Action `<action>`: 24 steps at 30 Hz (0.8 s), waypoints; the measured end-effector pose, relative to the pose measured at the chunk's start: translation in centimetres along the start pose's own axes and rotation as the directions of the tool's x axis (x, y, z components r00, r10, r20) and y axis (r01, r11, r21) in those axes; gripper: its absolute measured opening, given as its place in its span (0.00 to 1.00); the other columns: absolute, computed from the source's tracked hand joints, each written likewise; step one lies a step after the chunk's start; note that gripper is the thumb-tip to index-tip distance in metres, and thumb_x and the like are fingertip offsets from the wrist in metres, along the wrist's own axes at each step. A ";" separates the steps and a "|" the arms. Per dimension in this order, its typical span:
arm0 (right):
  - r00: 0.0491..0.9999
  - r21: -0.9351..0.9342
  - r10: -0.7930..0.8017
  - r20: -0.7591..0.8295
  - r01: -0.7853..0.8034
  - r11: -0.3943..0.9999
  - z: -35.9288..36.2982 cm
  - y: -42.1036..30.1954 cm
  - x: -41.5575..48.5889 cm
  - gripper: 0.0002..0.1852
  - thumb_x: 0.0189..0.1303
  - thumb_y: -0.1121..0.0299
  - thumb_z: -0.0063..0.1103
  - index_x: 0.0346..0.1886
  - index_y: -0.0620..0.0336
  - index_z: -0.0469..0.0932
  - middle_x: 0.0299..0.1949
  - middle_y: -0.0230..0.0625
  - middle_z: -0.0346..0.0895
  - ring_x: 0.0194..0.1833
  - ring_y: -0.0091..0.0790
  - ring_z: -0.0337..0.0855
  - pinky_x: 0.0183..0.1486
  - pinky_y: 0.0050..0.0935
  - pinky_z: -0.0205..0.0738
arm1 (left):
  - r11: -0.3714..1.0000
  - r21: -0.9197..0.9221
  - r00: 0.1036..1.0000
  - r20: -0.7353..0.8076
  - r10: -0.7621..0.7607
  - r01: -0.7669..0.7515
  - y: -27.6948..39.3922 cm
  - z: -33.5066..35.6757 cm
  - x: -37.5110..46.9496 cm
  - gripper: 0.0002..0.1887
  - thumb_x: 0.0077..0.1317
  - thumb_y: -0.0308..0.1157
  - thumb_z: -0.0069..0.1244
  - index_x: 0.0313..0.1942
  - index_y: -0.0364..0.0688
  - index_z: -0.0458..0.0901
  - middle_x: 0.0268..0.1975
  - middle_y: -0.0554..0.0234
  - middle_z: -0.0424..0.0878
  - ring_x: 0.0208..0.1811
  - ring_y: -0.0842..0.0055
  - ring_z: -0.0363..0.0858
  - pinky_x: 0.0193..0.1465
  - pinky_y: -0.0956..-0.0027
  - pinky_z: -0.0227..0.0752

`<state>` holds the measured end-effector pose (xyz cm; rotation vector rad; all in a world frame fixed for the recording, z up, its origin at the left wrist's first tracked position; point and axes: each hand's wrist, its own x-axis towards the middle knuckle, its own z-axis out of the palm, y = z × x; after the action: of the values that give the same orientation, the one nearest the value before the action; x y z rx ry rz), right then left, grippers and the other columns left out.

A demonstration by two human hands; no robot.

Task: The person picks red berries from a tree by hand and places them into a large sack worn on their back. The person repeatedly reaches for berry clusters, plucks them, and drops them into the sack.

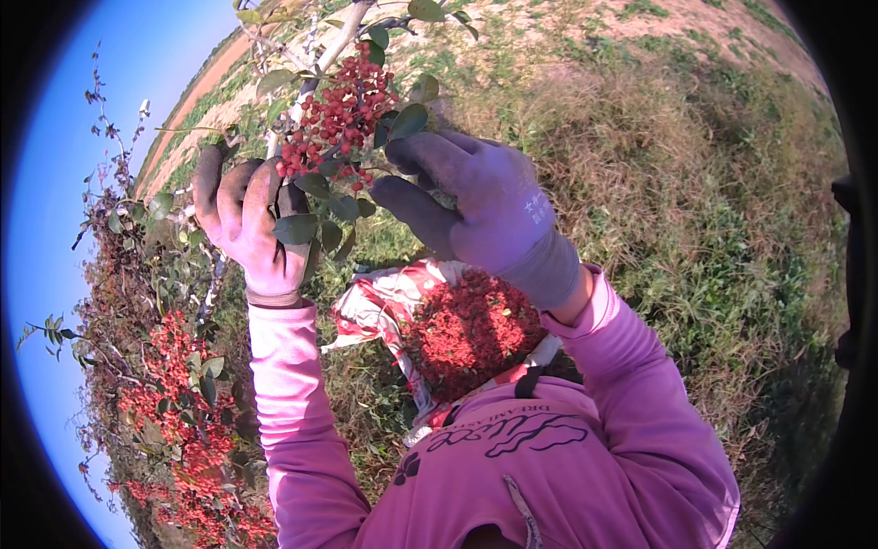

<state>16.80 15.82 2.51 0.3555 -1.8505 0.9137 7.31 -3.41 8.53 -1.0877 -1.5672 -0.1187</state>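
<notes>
A cluster of small red berries (pixel 339 113) hangs among green leaves on a pale branch (pixel 336 48) at the upper middle. My left hand (pixel 250 213), in a soiled pink glove with dark fingers, curls round a leafy stem just below and left of the berries. My right hand (pixel 463 195), gloved alike, is right of the cluster, thumb and fingers apart beside the leaves; whether its fingertips touch a leaf is unclear. Beneath my hands, a red and white cloth bag (pixel 374 309) stands open at my front, holding many picked red berries (pixel 473 329).
More red berry clusters (pixel 199 453) hang on the bush at the lower left, with twigs (pixel 120 130) reaching up at the far left. Grass and weeds (pixel 686 226) cover the ground at the right. Bare soil shows farther off.
</notes>
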 end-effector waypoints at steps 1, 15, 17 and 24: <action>0.999 -0.050 -0.007 0.036 0.009 0.999 0.3 -0.3 0.5 0.16 0.48 0.63 0.62 0.38 0.59 0.73 0.26 0.40 0.75 0.25 0.45 0.77 0.25 0.35 0.70 | 1.000 0.001 1.000 -0.007 0.006 -0.006 0.0 0.0 0.1 0.12 0.54 0.36 0.49 0.37 0.42 0.78 0.36 0.58 0.75 0.54 0.55 0.65 0.56 0.55 0.56; 0.862 0.781 0.338 0.378 -0.493 0.384 4.8 2.2 1.8 0.09 0.59 0.68 0.52 0.38 0.63 0.75 0.23 0.33 0.75 0.24 0.24 0.75 0.27 0.24 0.71 | 0.997 0.003 0.991 0.110 -0.072 0.072 -0.2 -1.4 0.1 0.22 0.57 0.48 0.39 0.42 0.40 0.75 0.42 0.53 0.74 0.56 0.54 0.63 0.57 0.53 0.53; 0.903 0.867 0.334 0.269 -0.378 0.325 5.5 2.3 0.1 0.09 0.60 0.69 0.51 0.39 0.63 0.75 0.23 0.30 0.74 0.25 0.19 0.73 0.28 0.21 0.71 | 0.998 -0.007 0.997 0.053 -0.062 0.062 -0.4 -1.1 0.0 0.22 0.57 0.48 0.40 0.42 0.41 0.75 0.42 0.53 0.74 0.57 0.56 0.63 0.58 0.53 0.52; 0.989 0.403 0.147 -0.013 -0.130 0.906 8.3 2.8 -2.3 0.18 0.53 0.68 0.59 0.48 0.55 0.70 0.46 0.35 0.72 0.45 0.29 0.73 0.44 0.31 0.70 | 0.998 0.025 0.998 0.009 -0.059 0.059 -0.4 -1.1 0.0 0.24 0.57 0.52 0.41 0.43 0.42 0.74 0.43 0.56 0.73 0.57 0.56 0.63 0.58 0.53 0.53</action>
<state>10.76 11.29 -2.50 0.4545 -1.6557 1.3968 7.83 -4.32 9.08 -1.0241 -1.6065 -0.1333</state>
